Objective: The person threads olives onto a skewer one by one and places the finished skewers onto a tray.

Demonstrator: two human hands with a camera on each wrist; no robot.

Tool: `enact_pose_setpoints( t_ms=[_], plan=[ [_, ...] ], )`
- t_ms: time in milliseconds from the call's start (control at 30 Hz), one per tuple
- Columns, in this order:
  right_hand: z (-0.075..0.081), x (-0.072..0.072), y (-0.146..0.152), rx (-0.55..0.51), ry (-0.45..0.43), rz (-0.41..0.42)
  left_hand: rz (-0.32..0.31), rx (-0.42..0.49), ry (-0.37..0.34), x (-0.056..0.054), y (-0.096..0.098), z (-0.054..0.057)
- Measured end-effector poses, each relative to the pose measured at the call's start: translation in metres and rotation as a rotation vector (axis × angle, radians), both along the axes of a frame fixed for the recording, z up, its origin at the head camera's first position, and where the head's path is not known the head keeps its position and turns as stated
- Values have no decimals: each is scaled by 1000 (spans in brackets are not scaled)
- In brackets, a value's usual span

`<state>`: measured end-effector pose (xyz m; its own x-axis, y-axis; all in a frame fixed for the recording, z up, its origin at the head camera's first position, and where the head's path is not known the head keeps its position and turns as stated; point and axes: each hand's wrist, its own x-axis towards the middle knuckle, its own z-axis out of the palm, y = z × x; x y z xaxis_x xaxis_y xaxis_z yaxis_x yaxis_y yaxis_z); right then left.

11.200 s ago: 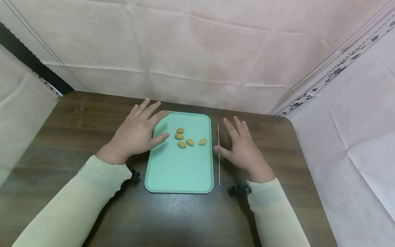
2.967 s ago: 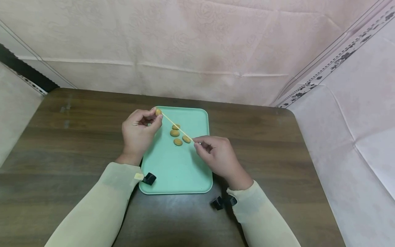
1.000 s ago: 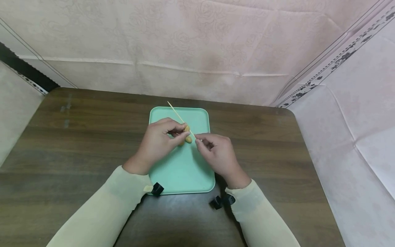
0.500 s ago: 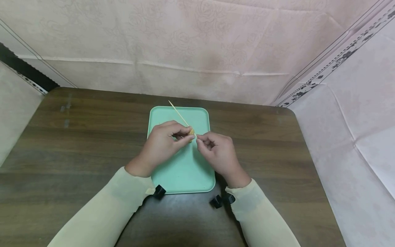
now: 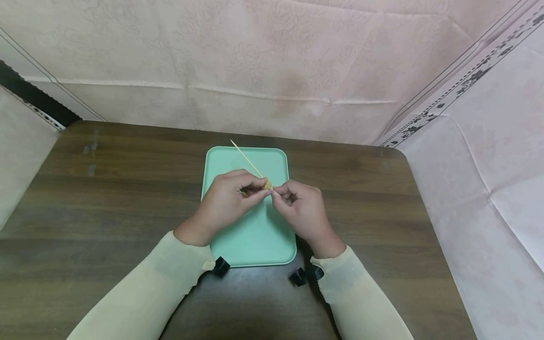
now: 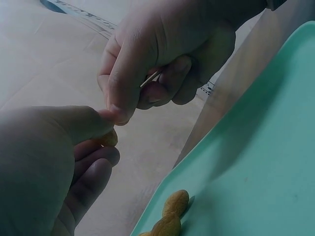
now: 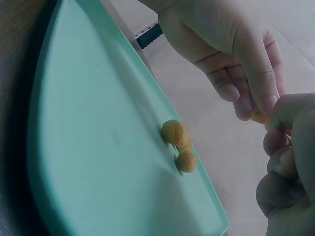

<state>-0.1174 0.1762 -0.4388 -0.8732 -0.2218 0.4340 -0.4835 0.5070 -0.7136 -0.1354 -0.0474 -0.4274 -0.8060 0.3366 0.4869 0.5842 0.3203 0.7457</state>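
Between both hands is a thin wooden skewer (image 5: 246,157), slanting up and left above the tray. My left hand (image 5: 229,200) pinches a small yellow-brown oval piece (image 5: 267,185) on the skewer, close to its near end. That near end is pinched between thumb and forefinger of my right hand (image 5: 302,210). The fingertips of both hands almost meet. Beneath lies a mint-green tray (image 5: 259,250). Several more oval pieces (image 7: 174,132) rest on it, mostly hidden by the left hand in the head view. In the left wrist view a bit of skewer (image 6: 150,77) shows under the right fingers.
The tray lies on a dark brown wooden table (image 5: 361,203). Pale patterned cloth (image 5: 272,71) hangs behind the table, and white cloth (image 5: 488,189) hangs at the right. Black wrist cameras sit at both cuffs.
The left hand has taken one oval piece from the tray, put it on the skewer's tip and slid it down toward the right hand. Lately it moved slightly right and nearer.
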Motion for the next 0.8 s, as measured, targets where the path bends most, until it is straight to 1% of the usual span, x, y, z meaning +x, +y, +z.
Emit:
enact_pose_setpoints(
  t_ms=[233, 400, 567, 633, 800],
  plan=[
    [-1, 0, 0, -6, -10, 1, -26, -13, 15, 0, 0, -3],
    [-1, 0, -1, -8, -8, 3, -32, -23, 12, 0, 0, -3],
    [-3, -1, -1, 0, -5, 1, -29, -11, 5, 0, 1, -5],
    [-2, -1, -1, 4, -5, -3, -23, -1, -3, 0, 2, -5],
    [0, 0, -3, 31, -13, -36, -4, 15, -54, 1, 2, -4]
  ],
)
